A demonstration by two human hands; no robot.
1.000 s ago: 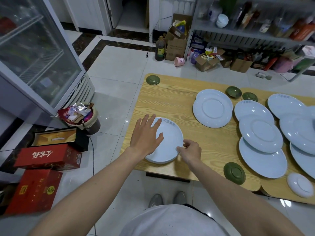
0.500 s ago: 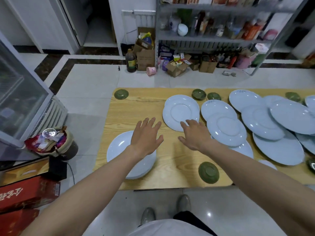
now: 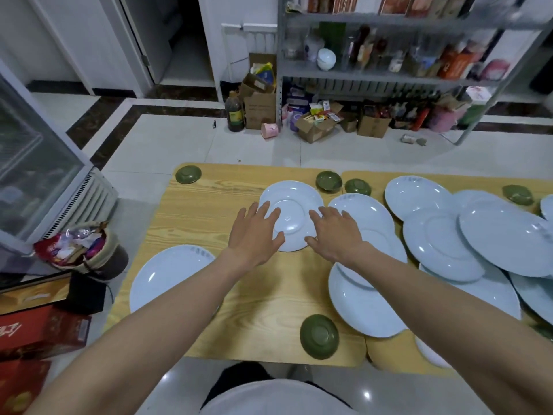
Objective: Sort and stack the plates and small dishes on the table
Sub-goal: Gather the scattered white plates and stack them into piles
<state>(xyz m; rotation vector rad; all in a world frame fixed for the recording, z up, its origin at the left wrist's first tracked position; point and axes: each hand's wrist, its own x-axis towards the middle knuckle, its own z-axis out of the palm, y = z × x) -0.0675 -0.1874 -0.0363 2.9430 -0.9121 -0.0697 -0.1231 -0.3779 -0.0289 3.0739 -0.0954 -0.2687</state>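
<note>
A pale blue plate (image 3: 291, 205) lies upside down in the middle of the wooden table (image 3: 203, 217). My left hand (image 3: 254, 232) reaches over its left rim with spread fingers. My right hand (image 3: 335, 232) reaches over its right rim, fingers straight. Whether the fingers touch the plate I cannot tell. Another pale blue plate (image 3: 167, 277) sits at the near left corner. Several more plates (image 3: 443, 244) overlap on the right. Small green dishes lie scattered: one at the far left (image 3: 188, 174), two behind the plate (image 3: 328, 180), one near the front edge (image 3: 319, 336).
A glass-door fridge (image 3: 36, 163) stands left of the table, with a full bin (image 3: 80, 247) and red boxes (image 3: 39, 330) on the floor beside it. A metal shelf rack (image 3: 389, 70) and cardboard boxes (image 3: 260, 106) stand beyond the table.
Both hands left the plate at the near left corner and moved forward and right to the upside-down plate in the middle. The view shifted right.
</note>
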